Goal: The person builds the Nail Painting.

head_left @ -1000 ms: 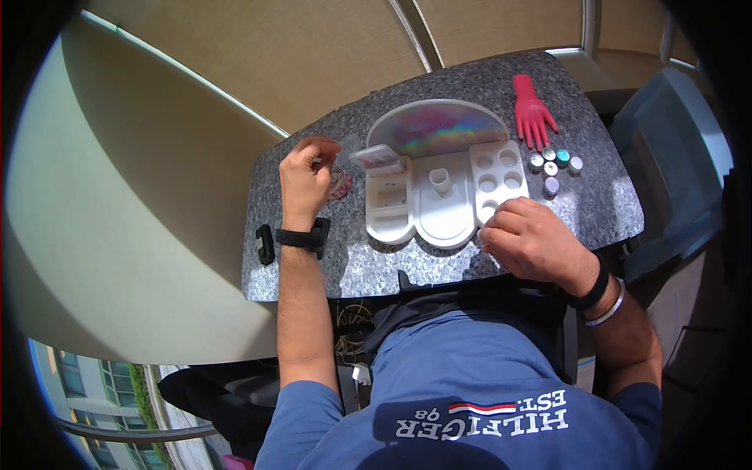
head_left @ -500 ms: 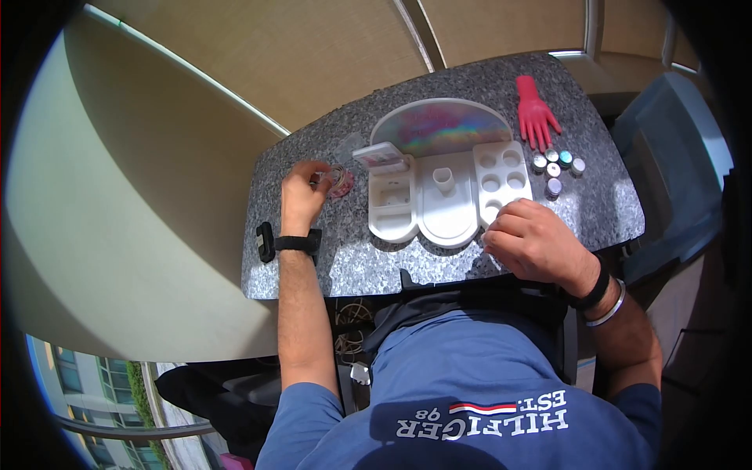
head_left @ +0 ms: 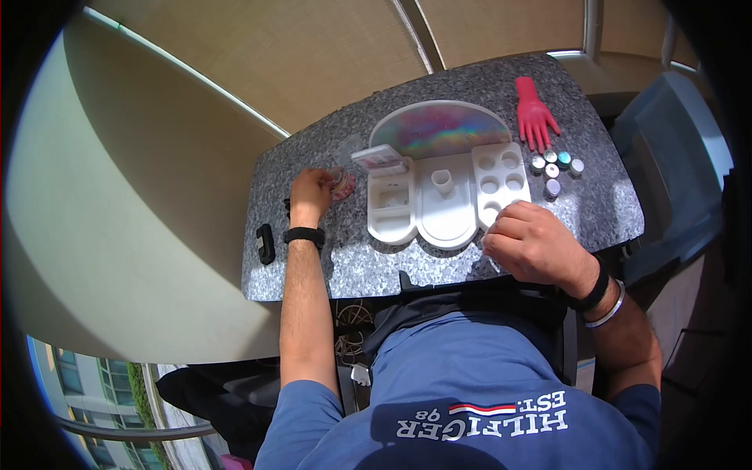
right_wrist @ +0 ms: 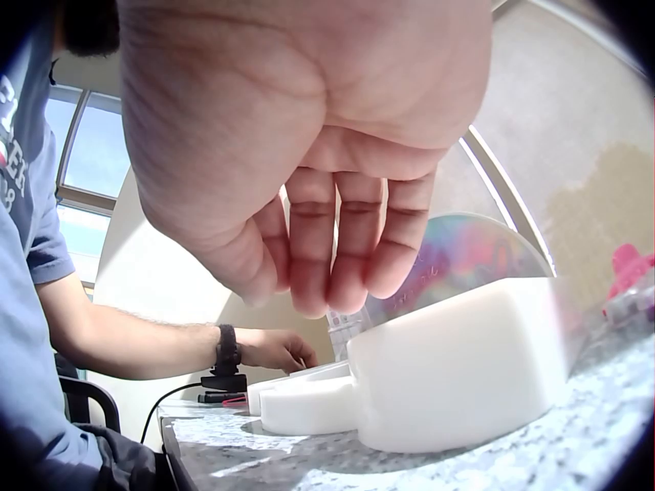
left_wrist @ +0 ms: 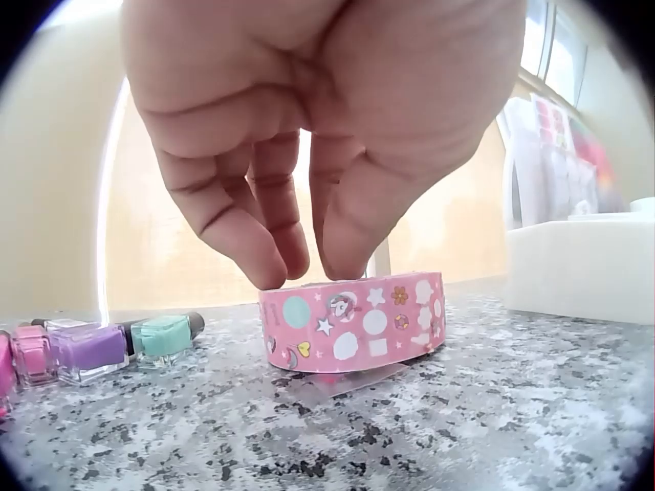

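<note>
My left hand [head_left: 311, 192] is at the left side of the table, over a round pink container [head_left: 342, 185]. In the left wrist view, the fingers of that hand [left_wrist: 317, 133] point down, their tips at the top rim of the pink, sticker-patterned container [left_wrist: 353, 325]; what lies behind the rim is hidden. Beside the front right corner of the white tray [head_left: 446, 223], my right hand [head_left: 529, 241] hangs with loosely bent fingers. From the right wrist, this hand [right_wrist: 317, 153] shows nothing held, above the white tray [right_wrist: 461, 363].
A pink hand model [head_left: 535, 117] lies at the back right, with several small jars [head_left: 551, 170] in front of it. A black object [head_left: 265, 244] is at the left edge. Polish bottles [left_wrist: 92, 350] stand left of the pink container. An iridescent panel [head_left: 439, 128] rises behind the tray.
My left hand has come down from above the table toward the pink container, its fingertips now at the rim. The right hand has stayed in place.
</note>
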`<state>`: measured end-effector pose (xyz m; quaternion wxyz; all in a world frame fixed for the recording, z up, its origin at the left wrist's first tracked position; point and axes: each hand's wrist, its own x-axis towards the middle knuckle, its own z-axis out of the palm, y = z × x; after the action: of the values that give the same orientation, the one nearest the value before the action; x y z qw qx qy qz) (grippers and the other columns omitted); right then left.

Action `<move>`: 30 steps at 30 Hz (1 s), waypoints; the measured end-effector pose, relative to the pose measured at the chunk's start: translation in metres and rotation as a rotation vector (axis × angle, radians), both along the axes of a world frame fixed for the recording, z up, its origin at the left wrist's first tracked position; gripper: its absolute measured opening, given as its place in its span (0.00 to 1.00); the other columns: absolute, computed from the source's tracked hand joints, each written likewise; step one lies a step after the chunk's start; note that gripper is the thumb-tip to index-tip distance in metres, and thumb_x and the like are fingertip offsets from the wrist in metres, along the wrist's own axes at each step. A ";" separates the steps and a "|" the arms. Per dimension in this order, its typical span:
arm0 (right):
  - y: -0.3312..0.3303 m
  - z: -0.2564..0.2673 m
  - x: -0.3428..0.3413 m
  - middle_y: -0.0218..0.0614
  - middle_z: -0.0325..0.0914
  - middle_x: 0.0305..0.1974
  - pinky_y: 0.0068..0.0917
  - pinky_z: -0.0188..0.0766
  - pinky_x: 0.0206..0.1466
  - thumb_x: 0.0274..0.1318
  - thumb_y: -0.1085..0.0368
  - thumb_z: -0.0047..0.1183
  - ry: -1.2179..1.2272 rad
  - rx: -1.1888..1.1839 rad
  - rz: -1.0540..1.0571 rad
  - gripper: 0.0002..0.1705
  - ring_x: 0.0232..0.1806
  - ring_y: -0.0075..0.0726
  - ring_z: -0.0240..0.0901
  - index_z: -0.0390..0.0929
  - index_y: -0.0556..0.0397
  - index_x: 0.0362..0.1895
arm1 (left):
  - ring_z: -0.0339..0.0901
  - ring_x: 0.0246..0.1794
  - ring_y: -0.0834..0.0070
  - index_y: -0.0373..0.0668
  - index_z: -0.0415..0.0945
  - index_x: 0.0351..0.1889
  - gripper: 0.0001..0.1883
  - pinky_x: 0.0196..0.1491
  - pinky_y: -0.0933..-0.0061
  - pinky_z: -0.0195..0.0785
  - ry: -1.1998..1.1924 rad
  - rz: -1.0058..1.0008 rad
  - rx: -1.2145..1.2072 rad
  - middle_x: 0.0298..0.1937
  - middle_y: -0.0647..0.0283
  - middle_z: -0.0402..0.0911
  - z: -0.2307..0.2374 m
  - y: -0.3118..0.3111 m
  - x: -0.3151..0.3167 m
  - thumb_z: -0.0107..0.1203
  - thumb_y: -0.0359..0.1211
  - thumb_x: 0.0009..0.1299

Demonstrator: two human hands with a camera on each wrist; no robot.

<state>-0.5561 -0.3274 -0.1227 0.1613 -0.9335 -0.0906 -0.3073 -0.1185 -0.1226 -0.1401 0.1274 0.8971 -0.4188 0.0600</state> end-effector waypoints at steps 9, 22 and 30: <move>0.001 0.000 0.001 0.31 0.78 0.32 0.39 0.77 0.47 0.51 0.68 0.68 0.004 -0.005 0.011 0.08 0.40 0.41 0.79 0.81 0.50 0.33 | 0.81 0.71 0.43 0.55 0.80 0.77 0.36 0.73 0.49 0.76 -0.007 -0.033 0.054 0.72 0.40 0.80 0.002 -0.008 -0.026 0.76 0.48 0.70; -0.001 -0.001 -0.001 0.32 0.78 0.32 0.39 0.78 0.48 0.50 0.68 0.68 0.011 -0.008 0.005 0.08 0.40 0.42 0.80 0.80 0.49 0.32 | 0.82 0.64 0.39 0.47 0.84 0.67 0.29 0.71 0.48 0.77 0.156 -0.135 0.083 0.66 0.39 0.81 -0.001 -0.014 0.005 0.74 0.41 0.68; 0.000 -0.002 0.001 0.31 0.79 0.32 0.39 0.78 0.47 0.50 0.68 0.69 -0.003 -0.008 0.011 0.08 0.40 0.41 0.80 0.80 0.49 0.32 | 0.84 0.63 0.42 0.43 0.85 0.64 0.31 0.68 0.49 0.79 -0.110 -0.163 -0.059 0.70 0.42 0.79 0.006 -0.002 -0.005 0.81 0.43 0.63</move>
<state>-0.5554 -0.3274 -0.1250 0.1591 -0.9331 -0.0973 -0.3074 -0.1231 -0.1242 -0.1343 0.1349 0.8513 -0.4948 0.1107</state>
